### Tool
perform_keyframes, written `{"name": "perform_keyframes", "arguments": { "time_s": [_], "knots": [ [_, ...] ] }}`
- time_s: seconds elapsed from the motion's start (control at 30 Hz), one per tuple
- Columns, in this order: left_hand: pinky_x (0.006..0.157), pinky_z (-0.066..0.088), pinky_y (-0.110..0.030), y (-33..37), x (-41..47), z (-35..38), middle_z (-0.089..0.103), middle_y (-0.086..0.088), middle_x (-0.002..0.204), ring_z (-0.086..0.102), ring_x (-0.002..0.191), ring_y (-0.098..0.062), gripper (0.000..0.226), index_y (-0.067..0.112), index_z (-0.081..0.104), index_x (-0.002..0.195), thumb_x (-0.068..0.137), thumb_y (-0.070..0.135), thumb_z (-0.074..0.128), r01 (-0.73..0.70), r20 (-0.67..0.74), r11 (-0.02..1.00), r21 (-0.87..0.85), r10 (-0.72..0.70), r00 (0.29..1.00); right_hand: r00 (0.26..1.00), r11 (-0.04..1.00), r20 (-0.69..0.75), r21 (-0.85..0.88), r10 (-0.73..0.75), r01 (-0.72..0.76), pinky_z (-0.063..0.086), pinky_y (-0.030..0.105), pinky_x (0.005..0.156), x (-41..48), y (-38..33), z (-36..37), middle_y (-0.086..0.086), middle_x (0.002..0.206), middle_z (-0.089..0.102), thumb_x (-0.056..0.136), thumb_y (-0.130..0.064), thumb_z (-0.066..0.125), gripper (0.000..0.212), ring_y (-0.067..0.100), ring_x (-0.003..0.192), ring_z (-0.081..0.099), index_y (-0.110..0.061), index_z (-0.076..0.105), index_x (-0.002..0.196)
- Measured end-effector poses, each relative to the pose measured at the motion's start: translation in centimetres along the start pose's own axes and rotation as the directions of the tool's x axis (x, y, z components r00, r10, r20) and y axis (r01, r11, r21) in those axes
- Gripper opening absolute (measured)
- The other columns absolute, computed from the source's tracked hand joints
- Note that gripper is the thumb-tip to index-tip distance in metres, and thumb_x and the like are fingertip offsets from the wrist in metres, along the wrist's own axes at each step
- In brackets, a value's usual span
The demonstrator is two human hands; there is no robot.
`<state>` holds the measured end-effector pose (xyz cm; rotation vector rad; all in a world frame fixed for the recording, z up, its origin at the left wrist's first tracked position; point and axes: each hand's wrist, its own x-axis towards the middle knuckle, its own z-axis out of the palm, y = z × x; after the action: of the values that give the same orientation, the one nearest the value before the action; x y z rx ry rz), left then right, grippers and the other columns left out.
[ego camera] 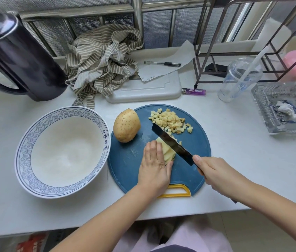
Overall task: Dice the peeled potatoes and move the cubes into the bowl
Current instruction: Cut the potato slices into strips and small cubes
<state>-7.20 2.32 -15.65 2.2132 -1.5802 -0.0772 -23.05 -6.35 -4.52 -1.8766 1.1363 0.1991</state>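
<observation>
A round blue cutting board [130,160] lies on the white counter. On its middle sits a stack of potato slices [168,151]; my left hand [153,166] lies on the slices, fingers straight and thumb against their near side. My right hand [214,173] grips the handle of a black knife [172,143], whose blade rests across the right side of the slices. A pile of small potato cubes [170,120] lies at the board's far side. One whole potato [126,125] stands at the board's left edge. A white bowl [62,151] with a blue pattern stands empty to the left.
A black kettle [14,55] stands at the back left, a striped cloth [103,64] and a white board [143,90] behind the cutting board. A purple lighter [194,91], a plastic cup [239,79], a glass tray [287,106] and a metal rack [252,39] fill the right.
</observation>
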Motion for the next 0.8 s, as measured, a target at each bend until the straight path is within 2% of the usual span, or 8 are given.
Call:
{"name": "perform_keyframes", "arguments": {
  "time_s": [0.13, 0.23, 0.3, 0.43, 0.5, 0.6, 0.73, 0.8],
  "knots": [
    [0.102, 0.042, -0.051, 0.1, -0.1, 0.0, 0.049, -0.022, 0.129, 0.036, 0.122, -0.034, 0.062, -0.004, 0.038, 0.130, 0.089, 0.042, 0.039, 0.004, 0.004, 1.000, 0.015, -0.004, 1.000, 1.000, 1.000, 0.010, 0.023, 0.008, -0.008, 0.023, 0.029, 0.054, 0.4, 0.4, 0.7, -0.007, 0.053, 0.026, 0.104, -0.044, 0.027, 0.047, 0.009, 0.043, 0.024, -0.014, 0.033, 0.068],
    [0.100, 0.045, -0.051, 0.1, -0.1, -0.1, 0.052, -0.023, 0.128, 0.044, 0.120, -0.038, 0.062, -0.005, 0.039, 0.130, 0.089, 0.042, 0.039, -0.008, 0.012, 1.000, 0.011, 0.008, 1.000, 0.999, 0.999, 0.034, 0.037, 0.026, -0.027, 0.021, 0.026, 0.051, 0.6, 0.6, 0.7, -0.010, 0.047, 0.025, 0.104, -0.044, 0.026, 0.047, 0.008, 0.039, 0.023, -0.015, 0.033, 0.068],
    [0.099, 0.046, -0.051, 0.0, -0.1, 0.0, 0.053, -0.023, 0.128, 0.052, 0.118, -0.040, 0.062, -0.005, 0.040, 0.130, 0.089, 0.042, 0.039, -0.009, 0.016, 1.000, 0.015, 0.008, 1.000, 0.999, 0.999, 0.041, 0.027, 0.027, -0.028, 0.023, 0.028, 0.053, 0.7, 0.5, 0.5, -0.008, 0.052, 0.027, 0.104, -0.044, 0.026, 0.048, 0.009, 0.043, 0.023, -0.015, 0.032, 0.067],
    [0.100, 0.043, -0.051, 0.0, -0.1, 0.1, 0.054, -0.022, 0.128, 0.053, 0.118, -0.040, 0.063, -0.004, 0.039, 0.131, 0.089, 0.042, 0.038, -0.003, 0.021, 1.000, 0.030, 0.002, 1.000, 1.000, 0.996, 0.012, -0.084, -0.013, 0.014, 0.026, 0.030, 0.058, 0.7, 0.3, 1.2, 0.001, 0.063, 0.033, 0.105, -0.041, 0.022, 0.047, 0.014, 0.057, 0.029, -0.013, 0.033, 0.069],
    [0.100, 0.044, -0.050, 0.1, -0.1, 0.0, 0.054, -0.021, 0.128, 0.052, 0.118, -0.039, 0.062, -0.004, 0.040, 0.131, 0.089, 0.043, 0.038, 0.001, 0.020, 1.000, 0.026, -0.002, 1.000, 1.000, 0.993, -0.018, -0.113, -0.020, 0.017, 0.030, 0.029, 0.059, 0.8, 0.5, 1.9, 0.001, 0.063, 0.038, 0.105, -0.040, 0.021, 0.048, 0.015, 0.058, 0.036, -0.012, 0.039, 0.070],
    [0.098, 0.047, -0.049, 0.1, 0.0, 0.0, 0.053, -0.021, 0.128, 0.051, 0.119, -0.038, 0.062, -0.004, 0.040, 0.130, 0.089, 0.042, 0.038, 0.007, 0.014, 1.000, 0.019, -0.008, 1.000, 0.998, 0.987, -0.054, -0.156, -0.036, 0.027, 0.041, 0.033, 0.070, 1.5, 0.6, 2.8, 0.004, 0.069, 0.053, 0.105, -0.041, 0.020, 0.053, 0.019, 0.070, 0.053, -0.007, 0.056, 0.084],
    [0.098, 0.047, -0.050, 0.0, 0.1, 0.0, 0.050, -0.022, 0.128, 0.040, 0.122, -0.035, 0.062, -0.005, 0.039, 0.131, 0.089, 0.041, 0.038, -0.008, 0.003, 1.000, 0.017, 0.008, 1.000, 0.993, 0.983, -0.080, -0.169, -0.087, 0.072, 0.034, 0.029, 0.061, 3.1, -0.4, 3.3, 0.001, 0.067, 0.050, 0.105, -0.040, 0.022, 0.048, 0.017, 0.066, 0.048, -0.015, 0.045, 0.071],
    [0.100, 0.045, -0.050, 0.0, -0.1, 0.1, 0.046, -0.022, 0.130, 0.038, 0.122, -0.036, 0.063, -0.006, 0.038, 0.132, 0.090, 0.041, 0.039, -0.014, 0.002, 1.000, -0.003, 0.014, 1.000, 0.991, 0.989, -0.091, -0.122, -0.097, 0.085, 0.032, 0.031, 0.059, 3.8, -0.7, 3.2, 0.000, 0.065, 0.050, 0.106, -0.039, 0.023, 0.048, 0.016, 0.064, 0.047, -0.016, 0.042, 0.068]
  ]
}}
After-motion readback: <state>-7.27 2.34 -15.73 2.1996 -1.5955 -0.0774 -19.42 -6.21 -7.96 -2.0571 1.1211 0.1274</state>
